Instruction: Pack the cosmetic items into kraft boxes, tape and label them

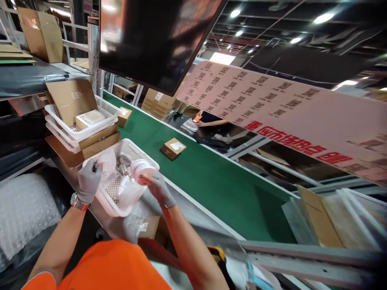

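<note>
Clearly, the round tub sits at the right hand's fingertips

The right hand [161, 191] pinches a smooth, pale, round tub [139, 166] by its 4 o'clock edge, over the perforated plastic basket [117, 210]. Toward 9 o'clock, farther from it, the left hand [88, 180] is curled beside crinkled translucent wrap [108, 166]; I cannot tell what it grips. At 2 o'clock from the tub, a boxy cardboard carton [173, 149] rests on the flat green belt [211, 193].

We look out from a head-worn camera, just above the bright orange fabric shirt [115, 266], facing forward and down over the near white perforated plastic basket [139, 153], the long green conveyor belt [217, 189] slanting beyond.
</note>
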`<action>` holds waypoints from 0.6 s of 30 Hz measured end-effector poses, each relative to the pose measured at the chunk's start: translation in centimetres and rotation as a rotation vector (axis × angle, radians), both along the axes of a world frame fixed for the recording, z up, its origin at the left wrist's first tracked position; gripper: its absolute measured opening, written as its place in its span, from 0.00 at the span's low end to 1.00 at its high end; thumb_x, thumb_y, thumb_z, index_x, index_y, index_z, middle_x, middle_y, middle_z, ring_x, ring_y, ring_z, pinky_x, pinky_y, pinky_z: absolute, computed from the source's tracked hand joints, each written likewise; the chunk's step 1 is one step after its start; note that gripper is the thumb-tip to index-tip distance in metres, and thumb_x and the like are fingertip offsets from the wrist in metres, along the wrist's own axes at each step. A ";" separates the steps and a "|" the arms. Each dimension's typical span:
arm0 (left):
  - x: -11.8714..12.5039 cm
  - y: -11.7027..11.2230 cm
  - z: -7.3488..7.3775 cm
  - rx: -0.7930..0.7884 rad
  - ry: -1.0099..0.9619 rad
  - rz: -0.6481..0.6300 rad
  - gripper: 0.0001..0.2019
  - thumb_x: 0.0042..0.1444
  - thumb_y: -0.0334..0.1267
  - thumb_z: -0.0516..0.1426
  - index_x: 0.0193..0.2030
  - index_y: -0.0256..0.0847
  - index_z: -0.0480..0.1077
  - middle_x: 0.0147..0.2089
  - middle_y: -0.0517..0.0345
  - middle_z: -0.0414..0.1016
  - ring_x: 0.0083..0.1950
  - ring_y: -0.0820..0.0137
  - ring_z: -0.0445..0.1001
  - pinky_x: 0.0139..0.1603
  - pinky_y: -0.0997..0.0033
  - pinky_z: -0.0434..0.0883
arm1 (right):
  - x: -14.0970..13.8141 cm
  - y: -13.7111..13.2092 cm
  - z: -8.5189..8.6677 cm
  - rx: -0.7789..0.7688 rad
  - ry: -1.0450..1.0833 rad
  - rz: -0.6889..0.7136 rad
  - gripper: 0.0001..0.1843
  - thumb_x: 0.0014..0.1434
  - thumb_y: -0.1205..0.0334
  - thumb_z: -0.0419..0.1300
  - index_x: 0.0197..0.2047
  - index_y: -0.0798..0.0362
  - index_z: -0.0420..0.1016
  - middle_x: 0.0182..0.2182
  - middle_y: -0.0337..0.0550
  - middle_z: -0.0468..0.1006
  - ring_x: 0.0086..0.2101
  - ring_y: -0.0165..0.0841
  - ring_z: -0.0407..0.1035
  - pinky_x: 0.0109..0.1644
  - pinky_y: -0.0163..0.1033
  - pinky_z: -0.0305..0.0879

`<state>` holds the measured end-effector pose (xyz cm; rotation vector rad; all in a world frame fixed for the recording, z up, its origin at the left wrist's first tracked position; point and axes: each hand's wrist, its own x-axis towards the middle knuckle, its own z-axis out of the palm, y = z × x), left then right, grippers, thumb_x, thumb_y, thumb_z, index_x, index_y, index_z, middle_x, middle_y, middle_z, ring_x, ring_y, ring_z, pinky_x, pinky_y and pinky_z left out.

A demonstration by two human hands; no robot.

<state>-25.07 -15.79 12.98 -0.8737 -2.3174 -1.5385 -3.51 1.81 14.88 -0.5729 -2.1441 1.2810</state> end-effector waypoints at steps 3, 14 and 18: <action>3.0 1.5 1.0 -0.019 0.018 -0.163 0.10 0.68 0.42 0.62 0.46 0.43 0.85 0.42 0.50 0.89 0.41 0.63 0.83 0.46 0.68 0.75 | 3.2 -2.9 1.0 -0.190 0.116 0.135 0.44 0.58 0.11 0.49 0.21 0.42 0.76 0.29 0.54 0.80 0.44 0.54 0.79 0.57 0.62 0.78; 14.2 2.9 2.0 -0.217 -0.069 -0.577 0.16 0.72 0.39 0.54 0.32 0.43 0.75 0.33 0.56 0.81 0.34 0.68 0.73 0.38 0.70 0.65 | 8.9 -8.0 -6.1 -0.318 0.346 -0.309 0.26 0.60 0.34 0.69 0.51 0.45 0.79 0.47 0.51 0.88 0.47 0.52 0.82 0.57 0.61 0.83; 16.7 2.5 0.9 -0.290 0.009 -0.512 0.18 0.76 0.42 0.52 0.37 0.43 0.80 0.37 0.50 0.84 0.37 0.64 0.77 0.40 0.67 0.66 | 12.0 -9.0 -8.4 -0.093 0.197 -0.316 0.33 0.64 0.45 0.70 0.67 0.41 0.66 0.58 0.54 0.85 0.53 0.52 0.82 0.61 0.62 0.83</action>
